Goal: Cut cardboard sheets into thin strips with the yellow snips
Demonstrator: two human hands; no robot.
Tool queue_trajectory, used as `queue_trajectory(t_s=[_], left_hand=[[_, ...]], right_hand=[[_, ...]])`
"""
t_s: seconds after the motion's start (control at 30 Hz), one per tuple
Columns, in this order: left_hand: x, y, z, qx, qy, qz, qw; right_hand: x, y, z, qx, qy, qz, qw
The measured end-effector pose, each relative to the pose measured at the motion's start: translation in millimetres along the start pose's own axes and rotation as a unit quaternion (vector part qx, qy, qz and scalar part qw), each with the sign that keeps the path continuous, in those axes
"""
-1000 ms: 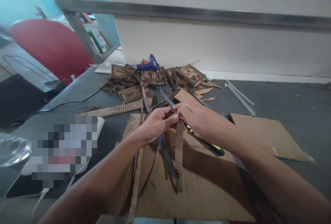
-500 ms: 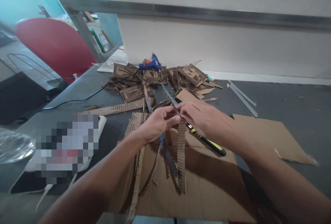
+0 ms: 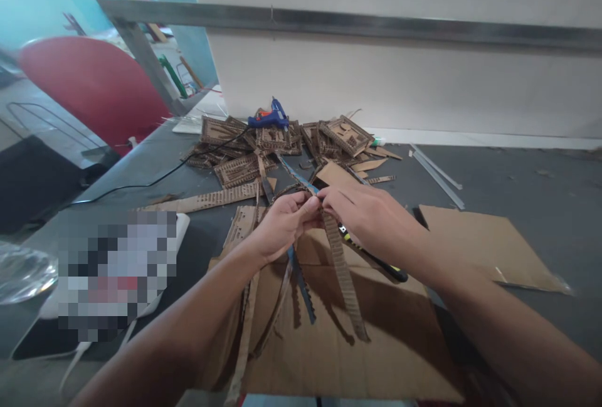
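Note:
My left hand [image 3: 286, 222] is closed, with thumb and fingers pinching narrow cardboard strips. Close against it, my right hand [image 3: 352, 209] is closed too, its fingertips on the upper end of a corrugated cardboard strip [image 3: 345, 281] that hangs down to the right. A blue-faced cardboard strip [image 3: 303, 294] passes below my left hand, and its other end points away toward the back. Beneath both hands lies a large cardboard sheet [image 3: 376, 357]. Partly under my right hand rests a black and yellow utility knife [image 3: 376, 259]. The fingertips partly hide one another.
Behind the hands, a blue glue gun [image 3: 270, 117] sits on piled cardboard panels [image 3: 239, 169]. A cardboard piece [image 3: 489, 244] and clear glue sticks [image 3: 437, 175] lie to the right. At left are a blurred-out white device [image 3: 181, 231], clear plastic [image 3: 28, 272] and a red chair [image 3: 89, 87].
The hanging corrugated strip has swung its lower end to the right. The blue-faced strip has shifted slightly left. Both hands stay together, with the fingers slightly regripped.

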State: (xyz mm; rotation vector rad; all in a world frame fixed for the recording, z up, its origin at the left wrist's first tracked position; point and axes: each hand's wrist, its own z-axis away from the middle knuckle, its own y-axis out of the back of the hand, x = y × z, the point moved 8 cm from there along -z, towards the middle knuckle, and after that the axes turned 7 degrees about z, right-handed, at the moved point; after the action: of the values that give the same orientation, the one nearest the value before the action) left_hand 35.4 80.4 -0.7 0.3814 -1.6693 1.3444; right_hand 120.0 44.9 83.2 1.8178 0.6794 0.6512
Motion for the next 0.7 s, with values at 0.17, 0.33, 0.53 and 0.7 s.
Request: queue_trajectory(t_s=[0.17,0.33,0.53,0.7], left_hand=[[-2,-2.3,1,-0.002,0.003,0.003,1.000],[-5,-2.9,2,-0.012,0.017,-0.003,1.000],[-7,-3.1,3,-0.014,0.031,-0.014,0.999],[-7,-5.5,3,-0.041,0.032,-0.017,0.999]], right_hand=[[-5,4,-2,0.010,0.013,0.023,1.000],[-4,6,-1,0.012,0.013,0.017,1.000],[2,-1,5,-0.014,0.003,-0.029,0.999],[7,-2,7,-0.010,-0.006,-0.051,0.999]])
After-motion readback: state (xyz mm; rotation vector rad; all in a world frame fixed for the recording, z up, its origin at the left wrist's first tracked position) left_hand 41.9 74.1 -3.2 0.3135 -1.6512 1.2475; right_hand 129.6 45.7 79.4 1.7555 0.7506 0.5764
